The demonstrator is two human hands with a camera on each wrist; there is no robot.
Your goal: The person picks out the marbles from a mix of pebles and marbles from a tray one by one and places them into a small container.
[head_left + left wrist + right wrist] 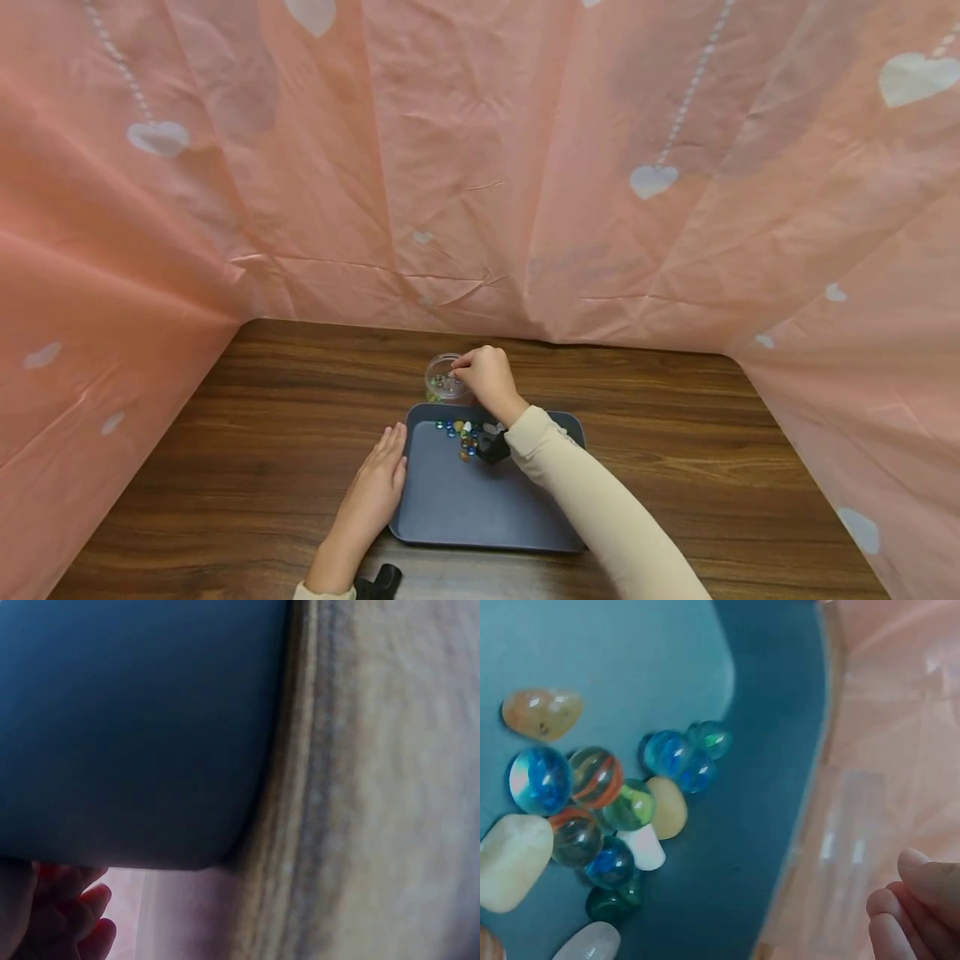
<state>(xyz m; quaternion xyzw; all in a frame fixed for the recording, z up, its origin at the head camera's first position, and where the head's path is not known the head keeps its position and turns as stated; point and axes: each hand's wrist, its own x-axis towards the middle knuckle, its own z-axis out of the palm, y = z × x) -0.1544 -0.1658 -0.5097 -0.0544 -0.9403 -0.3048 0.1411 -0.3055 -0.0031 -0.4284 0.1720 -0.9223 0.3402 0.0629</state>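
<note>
A grey-blue tray (472, 508) lies on the table, with glass marbles (450, 427) and smooth pebbles (514, 862) gathered near its far edge. My left hand (378, 475) rests along the tray's left rim, fingers extended. Just beyond that far edge stands a round clear container (432, 372) with several marbles inside. Over the container's right side is my right hand (489, 379), thumb and fingertips close together at the opening. In the right wrist view, the fingers (930, 900) are bent beside the clear wall; I cannot tell whether something small sits between them.
The wood-grain table (675, 433) extends on both sides of the tray. Pink fabric with white hearts (480, 167) hangs around the back and sides. My right forearm crosses the tray's right part, and a black wrist device (492, 450) hides some pebbles there.
</note>
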